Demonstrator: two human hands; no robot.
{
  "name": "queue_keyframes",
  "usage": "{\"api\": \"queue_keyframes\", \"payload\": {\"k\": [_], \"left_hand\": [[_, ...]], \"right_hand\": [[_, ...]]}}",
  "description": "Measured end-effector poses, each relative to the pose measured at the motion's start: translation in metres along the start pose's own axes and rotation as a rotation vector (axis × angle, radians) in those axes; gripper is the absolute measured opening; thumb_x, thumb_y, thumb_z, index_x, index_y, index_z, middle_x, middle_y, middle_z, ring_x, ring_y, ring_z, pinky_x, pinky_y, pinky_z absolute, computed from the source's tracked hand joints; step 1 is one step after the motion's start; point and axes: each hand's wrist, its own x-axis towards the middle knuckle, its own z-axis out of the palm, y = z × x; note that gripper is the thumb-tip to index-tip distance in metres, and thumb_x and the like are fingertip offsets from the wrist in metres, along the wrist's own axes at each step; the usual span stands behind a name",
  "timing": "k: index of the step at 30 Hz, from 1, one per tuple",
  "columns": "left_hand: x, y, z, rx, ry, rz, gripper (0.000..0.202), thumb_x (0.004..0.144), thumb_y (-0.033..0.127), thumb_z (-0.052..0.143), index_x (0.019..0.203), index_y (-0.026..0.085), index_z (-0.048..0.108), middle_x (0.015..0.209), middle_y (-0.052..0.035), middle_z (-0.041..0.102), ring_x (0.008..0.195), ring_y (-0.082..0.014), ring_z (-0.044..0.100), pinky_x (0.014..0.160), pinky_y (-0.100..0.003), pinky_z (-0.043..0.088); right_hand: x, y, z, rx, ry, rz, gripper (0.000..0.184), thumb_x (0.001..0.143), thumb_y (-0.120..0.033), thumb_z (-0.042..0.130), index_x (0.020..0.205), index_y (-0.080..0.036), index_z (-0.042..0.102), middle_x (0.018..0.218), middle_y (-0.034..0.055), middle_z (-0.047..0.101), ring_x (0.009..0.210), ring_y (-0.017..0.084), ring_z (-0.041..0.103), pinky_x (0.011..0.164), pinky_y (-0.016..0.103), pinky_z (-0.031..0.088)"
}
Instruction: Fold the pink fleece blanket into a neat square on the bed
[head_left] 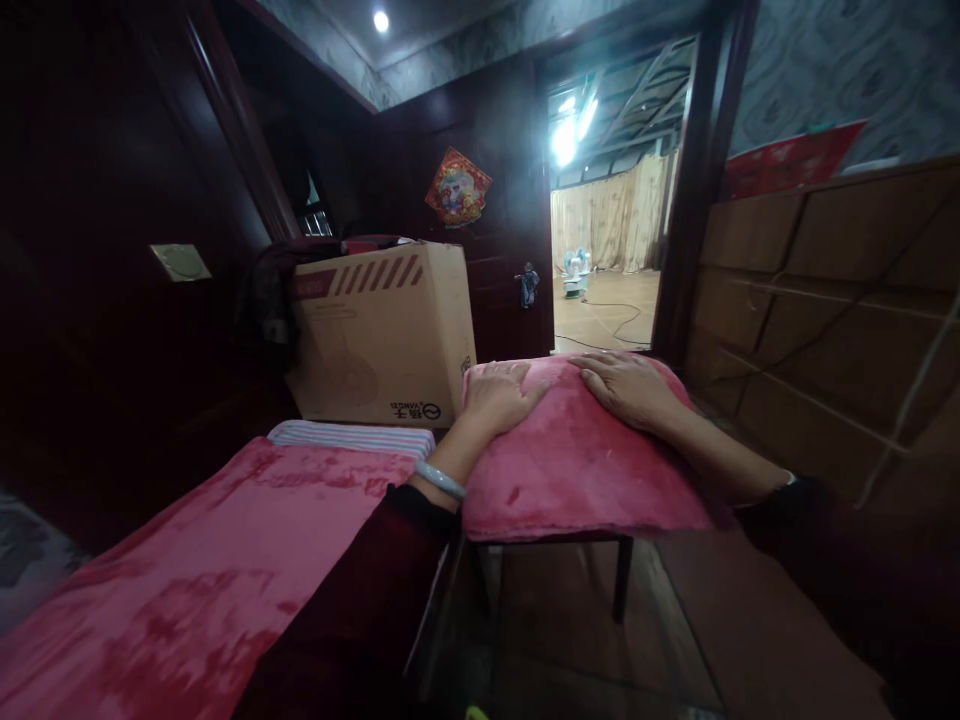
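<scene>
Head view: left hand (499, 398) and right hand (628, 390) rest flat near the far edge of the pink plush pad (562, 470) — fingers extended, clasping nothing. It sits on a dark stool (622, 585), overhanging its near right corner — lopsided pressure could slide it off.

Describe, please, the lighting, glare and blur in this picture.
Head view: the bright lamp blooms with glare; head view: the dark panelling at left sinks into shadow; head view: the right sleeve looks soft and dim, the left hand and right hand clearer.
</scene>
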Motion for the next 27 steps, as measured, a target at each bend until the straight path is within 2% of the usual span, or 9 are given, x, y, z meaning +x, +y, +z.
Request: {"api": "queue_keyframes", "payload": {"k": [5,9,11,13,17,20,24,27], "left_hand": [[-0.016,-0.032,-0.017,-0.072,-0.038,-0.150,0.042,0.097,0.048,0.057,0.132,0.027,0.068,0.150,-0.0116,0.060,0.142,-0.0376,0.047,0.123,-0.065,0.017],[-0.025,-0.041,-0.035,0.035,-0.078,-0.231,0.050,0.100,0.048,0.052,0.140,0.022,0.063,0.155,-0.0172,0.054,0.148,-0.0406,0.039,0.123,-0.070,0.013],[-0.024,-0.031,-0.041,0.107,-0.077,-0.193,0.055,0.102,0.049,0.048,0.147,0.018,0.056,0.161,-0.0201,0.046,0.153,-0.0393,0.032,0.124,-0.068,0.012],[-0.019,-0.015,-0.041,0.104,-0.062,-0.097,0.058,0.103,0.049,0.046,0.151,0.018,0.051,0.165,-0.0189,0.040,0.156,-0.0357,0.028,0.126,-0.064,0.010],[-0.009,0.017,-0.020,0.024,-0.089,0.064,0.057,0.102,0.049,0.050,0.153,0.023,0.050,0.165,-0.0140,0.042,0.157,-0.0332,0.028,0.127,-0.061,0.008],[-0.009,0.022,-0.005,0.025,-0.123,0.063,0.057,0.101,0.051,0.051,0.151,0.023,0.052,0.163,-0.0151,0.044,0.154,-0.0342,0.032,0.127,-0.059,0.014],[-0.018,0.000,-0.008,0.062,-0.071,0.027,0.054,0.102,0.050,0.047,0.147,0.021,0.057,0.158,-0.0161,0.050,0.150,-0.0337,0.039,0.126,-0.056,0.019],[-0.034,-0.031,-0.023,0.063,-0.050,-0.120,0.054,0.102,0.051,0.047,0.149,0.025,0.054,0.160,-0.0155,0.048,0.151,-0.0350,0.038,0.124,-0.060,0.021]], "right_hand": [[0.002,0.001,0.001,0.018,-0.012,-0.003,0.054,0.106,-0.045,0.029,0.145,-0.028,0.063,0.147,0.0057,0.061,0.135,0.030,0.056,0.114,0.055,0.041],[0.006,0.004,-0.005,0.058,-0.051,0.009,0.055,0.106,-0.048,0.030,0.146,-0.028,0.062,0.148,0.0063,0.060,0.138,0.032,0.054,0.115,0.056,0.041],[0.008,0.004,-0.012,0.064,-0.056,0.023,0.056,0.105,-0.050,0.030,0.147,-0.027,0.061,0.150,0.0068,0.058,0.141,0.033,0.050,0.116,0.058,0.039],[0.010,0.003,-0.018,0.048,-0.032,0.028,0.057,0.106,-0.050,0.030,0.148,-0.028,0.059,0.152,0.0067,0.056,0.144,0.034,0.047,0.116,0.062,0.037],[0.006,-0.004,-0.022,0.009,0.005,-0.026,0.055,0.106,-0.046,0.030,0.150,-0.028,0.058,0.151,0.0076,0.057,0.144,0.033,0.047,0.116,0.063,0.034],[-0.002,-0.008,-0.017,-0.006,-0.037,-0.055,0.055,0.105,-0.045,0.030,0.149,-0.027,0.058,0.152,0.0080,0.056,0.143,0.032,0.048,0.116,0.060,0.036],[-0.007,-0.007,-0.012,0.013,-0.055,-0.056,0.057,0.105,-0.046,0.028,0.149,-0.025,0.057,0.154,0.0086,0.054,0.144,0.030,0.047,0.116,0.056,0.038],[-0.005,-0.008,-0.012,0.006,-0.061,-0.034,0.058,0.105,-0.048,0.027,0.149,-0.025,0.057,0.154,0.0101,0.054,0.144,0.033,0.046,0.116,0.061,0.036]]}}
